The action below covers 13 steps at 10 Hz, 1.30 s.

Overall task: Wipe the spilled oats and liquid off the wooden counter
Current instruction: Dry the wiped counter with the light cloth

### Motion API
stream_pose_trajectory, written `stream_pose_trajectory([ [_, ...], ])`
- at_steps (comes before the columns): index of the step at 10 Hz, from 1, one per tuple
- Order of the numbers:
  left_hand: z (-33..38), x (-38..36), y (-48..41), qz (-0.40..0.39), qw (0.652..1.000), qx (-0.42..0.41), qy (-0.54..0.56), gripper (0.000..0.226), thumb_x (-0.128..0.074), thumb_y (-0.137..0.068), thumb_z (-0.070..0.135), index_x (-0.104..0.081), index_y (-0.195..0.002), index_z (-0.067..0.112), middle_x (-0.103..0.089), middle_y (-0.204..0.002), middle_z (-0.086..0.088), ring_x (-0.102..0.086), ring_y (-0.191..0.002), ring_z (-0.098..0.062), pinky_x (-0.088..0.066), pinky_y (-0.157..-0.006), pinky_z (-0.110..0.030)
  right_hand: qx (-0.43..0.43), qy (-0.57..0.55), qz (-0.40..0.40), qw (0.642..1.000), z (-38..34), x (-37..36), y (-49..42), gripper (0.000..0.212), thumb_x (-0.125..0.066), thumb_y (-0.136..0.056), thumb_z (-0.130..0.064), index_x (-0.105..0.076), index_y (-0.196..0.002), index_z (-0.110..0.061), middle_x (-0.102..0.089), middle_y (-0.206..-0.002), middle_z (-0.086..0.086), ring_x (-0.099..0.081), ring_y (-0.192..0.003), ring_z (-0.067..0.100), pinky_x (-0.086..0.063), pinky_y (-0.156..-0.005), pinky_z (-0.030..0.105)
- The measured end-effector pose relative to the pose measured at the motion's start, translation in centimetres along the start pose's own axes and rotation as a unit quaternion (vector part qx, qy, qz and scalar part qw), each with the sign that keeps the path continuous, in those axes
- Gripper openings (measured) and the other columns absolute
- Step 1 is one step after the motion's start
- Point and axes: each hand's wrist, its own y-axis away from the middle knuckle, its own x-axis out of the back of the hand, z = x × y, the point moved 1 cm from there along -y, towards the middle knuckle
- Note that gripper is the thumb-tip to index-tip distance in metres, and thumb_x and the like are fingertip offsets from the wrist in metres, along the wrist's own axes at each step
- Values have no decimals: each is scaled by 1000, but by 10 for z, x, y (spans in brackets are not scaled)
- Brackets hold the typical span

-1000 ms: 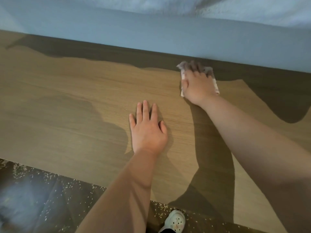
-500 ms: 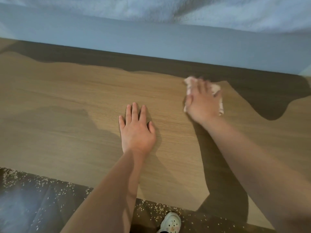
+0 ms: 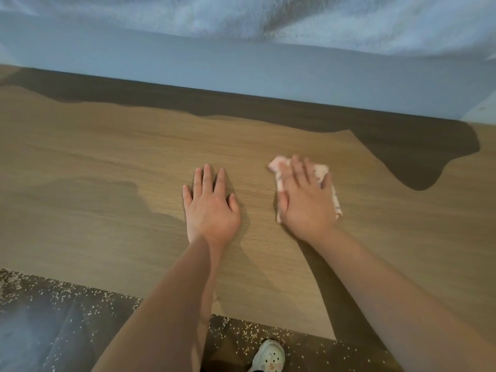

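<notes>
pink cloth (image 3: 277, 167) under right hand (image 3: 306, 208) on wooden counter (image 3: 107, 157).

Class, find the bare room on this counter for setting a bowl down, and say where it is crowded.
Widest free patch: counter left of the left hand, back wall to front edge. A strip runs between wall and hands; more lies right of the cloth. Crowded: the middle, where the left hand lies flat and the right hand presses the cloth.

Dim warm light, hard shadows, edges warped.
</notes>
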Motion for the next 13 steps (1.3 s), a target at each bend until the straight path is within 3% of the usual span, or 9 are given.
stream_pose_trajectory([
  [1,0,0,-1,0,1000,-1,-2,61,-30,-101,36,-15,-158,21,-3,-166,-5,7,-153,-21,3,-123,-46,98,14,-36,994,14,3,3,60,-14,-99,-46,-2,-155,-31,-2,-164,0,0,-151,19,-4,-119,55],
  [3,1,1,1,-1,1000,1,-3,61,-30,-101,36,-15,-158,22,-2,-166,-5,7,-153,-21,3,-122,-45,-129,-27,-4,991,17,9,-31,60,-16,-101,-40,-1,-157,-25,2,-164,3,4,-151,23,-3,-118,59],
  [5,-1,0,0,-3,1000,-2,1,61,-31,-101,36,-14,-158,22,-1,-166,-5,7,-153,-21,4,-122,-46,32,-30,24,999,-7,-10,34,60,-20,-97,-34,-23,-154,-19,-18,-162,5,-12,-150,23,-13,-118,53],
  [7,-2,-2,-1,0,1000,-3,7,61,-31,-101,35,-15,-158,22,-1,-166,-5,8,-152,-20,4,-123,-46,54,-113,92,988,-3,-12,39,55,-64,-72,19,-57,-126,8,-54,-134,28,-50,-127,43,-40,-103,62],
  [9,-2,0,0,-6,1000,-5,4,61,-29,-101,37,-12,-158,22,0,-166,-4,8,-152,-20,4,-123,-46,-26,-225,88,970,-13,32,40,34,-57,-90,-1,-59,-123,-10,-68,-98,6,-67,-86,26,-53,-69,33],
  [10,-1,1,0,0,1000,-4,11,60,-30,-101,36,-15,-158,21,-2,-166,-5,7,-153,-20,4,-123,-46,-150,-440,-19,885,-1,59,26,12,-52,-98,-20,-64,-102,-20,-63,-81,-5,-57,-67,5,-42,-54,13],
  [11,-1,1,0,-4,1000,-3,5,60,-30,-101,37,-15,-158,22,-1,-166,-5,7,-153,-20,4,-122,-46,-206,-413,-62,885,18,66,11,22,-55,-97,-28,-69,-95,-11,-68,-90,8,-60,-75,15,-47,-64,23],
  [12,-1,1,0,-5,1000,-3,2,60,-30,-102,37,-15,-158,22,-1,-166,-5,7,-153,-21,3,-122,-46,-170,-74,156,970,37,64,7,32,-49,-98,-27,-63,-118,-6,-59,-125,16,-50,-116,32,-42,-96,44],
  [13,-1,1,0,-5,1000,-3,1,60,-30,-101,36,-14,-158,22,-1,-166,-5,8,-152,-20,3,-123,-46,-54,-99,195,974,31,65,10,44,-36,-100,-25,-47,-140,-10,-42,-149,12,-34,-139,30,-26,-116,48],
])
